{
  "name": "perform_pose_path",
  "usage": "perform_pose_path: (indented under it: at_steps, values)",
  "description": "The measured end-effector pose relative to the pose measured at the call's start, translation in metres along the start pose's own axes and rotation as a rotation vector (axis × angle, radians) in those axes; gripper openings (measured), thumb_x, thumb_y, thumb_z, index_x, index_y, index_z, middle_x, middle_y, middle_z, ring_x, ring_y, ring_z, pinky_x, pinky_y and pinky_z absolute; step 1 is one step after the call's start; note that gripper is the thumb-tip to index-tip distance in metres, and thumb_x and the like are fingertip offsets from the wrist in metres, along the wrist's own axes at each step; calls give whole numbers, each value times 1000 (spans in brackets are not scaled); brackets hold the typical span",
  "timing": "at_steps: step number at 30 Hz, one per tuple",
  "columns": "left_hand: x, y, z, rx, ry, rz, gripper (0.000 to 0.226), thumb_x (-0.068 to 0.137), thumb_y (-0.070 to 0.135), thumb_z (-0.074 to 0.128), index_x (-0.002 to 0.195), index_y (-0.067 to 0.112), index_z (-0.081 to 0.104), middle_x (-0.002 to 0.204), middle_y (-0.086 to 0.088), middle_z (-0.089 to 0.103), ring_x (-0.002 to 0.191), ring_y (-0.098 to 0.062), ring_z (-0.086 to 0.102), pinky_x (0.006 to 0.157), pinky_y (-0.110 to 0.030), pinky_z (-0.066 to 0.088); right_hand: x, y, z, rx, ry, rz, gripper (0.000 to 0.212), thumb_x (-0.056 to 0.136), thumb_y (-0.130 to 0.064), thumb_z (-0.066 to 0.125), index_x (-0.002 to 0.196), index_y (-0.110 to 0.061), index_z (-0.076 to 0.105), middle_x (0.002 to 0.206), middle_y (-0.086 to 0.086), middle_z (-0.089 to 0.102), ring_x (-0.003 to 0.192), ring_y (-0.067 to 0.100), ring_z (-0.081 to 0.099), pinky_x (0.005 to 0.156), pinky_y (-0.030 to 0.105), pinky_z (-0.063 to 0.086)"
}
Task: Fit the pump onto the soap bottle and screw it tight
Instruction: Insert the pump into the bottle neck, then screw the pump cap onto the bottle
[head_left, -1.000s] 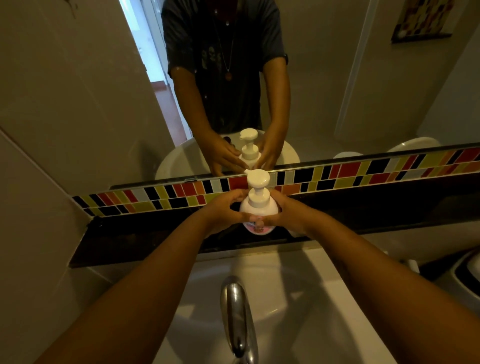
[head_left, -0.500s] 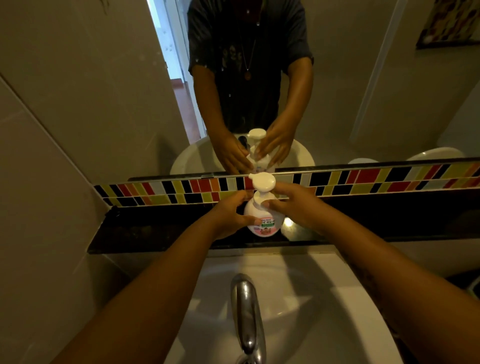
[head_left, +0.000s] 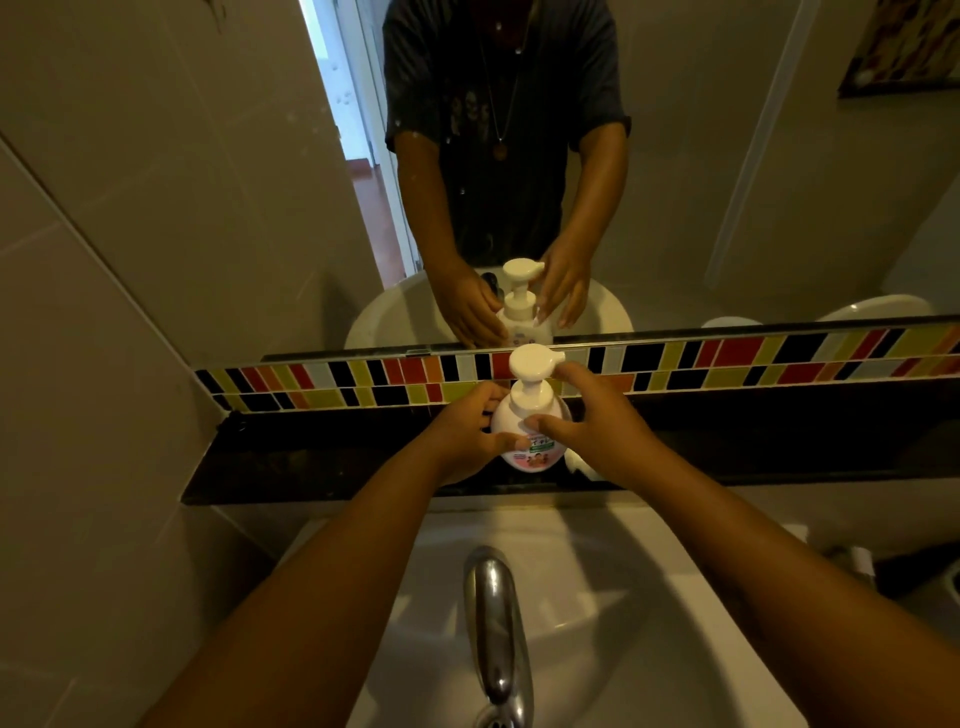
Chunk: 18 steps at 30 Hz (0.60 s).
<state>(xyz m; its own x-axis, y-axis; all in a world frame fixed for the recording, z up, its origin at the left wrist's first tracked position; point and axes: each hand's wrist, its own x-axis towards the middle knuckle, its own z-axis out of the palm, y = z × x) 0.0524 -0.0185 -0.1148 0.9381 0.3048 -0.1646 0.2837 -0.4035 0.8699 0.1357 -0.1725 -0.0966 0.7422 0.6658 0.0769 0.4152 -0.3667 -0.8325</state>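
A round white soap bottle (head_left: 530, 451) with a pink label stands on the dark ledge (head_left: 322, 467) behind the sink. The white pump (head_left: 531, 369) sits upright on its neck, nozzle pointing right. My left hand (head_left: 462, 436) wraps the bottle's left side. My right hand (head_left: 597, 415) is at the pump: the thumb lies across the collar's front and the fingers reach up to the nozzle tip. The mirror above repeats bottle and hands.
A white sink (head_left: 597, 623) with a chrome tap (head_left: 496, 634) lies below the ledge. A strip of coloured tiles (head_left: 779, 358) runs behind the bottle under the mirror (head_left: 727, 182). A tiled wall (head_left: 104, 312) closes in on the left.
The pump nozzle has turned from pointing left to pointing right. My right hand shifted from the bottle's side up onto the pump collar and nozzle. The left hand kept hold of the bottle.
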Motion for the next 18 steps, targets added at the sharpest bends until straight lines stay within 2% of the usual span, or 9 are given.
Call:
perform_pose_path:
  at_steps: [3,6,9,13,15,18]
  values:
    - [1,1,0,-8,-6,-9,57,78,16,77,126,20,47,130,-4,58,117,-21,57,98,-42,51,-4,3,4,40,-80,-24,59,81,-21,69,134,-23,45,137,7,54,127,25,49,98,38,44]
    - [1,-1,0,-8,1,-12,57,78,15,77,126,20,47,131,-4,57,118,-22,57,98,-44,50,-16,10,12,17,19,-47,57,83,-22,66,136,-22,43,139,7,52,129,24,46,100,36,40]
    - [1,0,0,-5,5,-6,59,78,15,77,127,19,46,131,-4,57,117,-22,57,98,-43,51,-23,19,22,-120,122,-42,61,81,-30,69,136,-21,43,140,7,49,131,26,41,104,37,35]
    - [1,1,0,-24,5,-9,57,78,14,77,126,17,47,129,-5,58,116,-22,58,96,-43,52,-12,12,22,-123,201,-57,61,77,-34,72,130,-17,46,134,10,49,127,29,42,102,39,37]
    - [2,0,0,-30,2,-12,55,78,12,76,125,18,48,126,-4,59,114,-21,59,94,-40,53,-1,9,17,-98,116,-63,66,78,-33,72,134,-20,41,141,7,44,133,27,35,107,44,36]
    - [2,0,1,-22,4,-15,53,79,13,75,124,18,48,126,-3,59,113,-20,59,89,-32,53,9,12,16,-131,-76,-41,63,81,-37,67,136,-28,37,145,4,39,136,26,31,106,43,34]
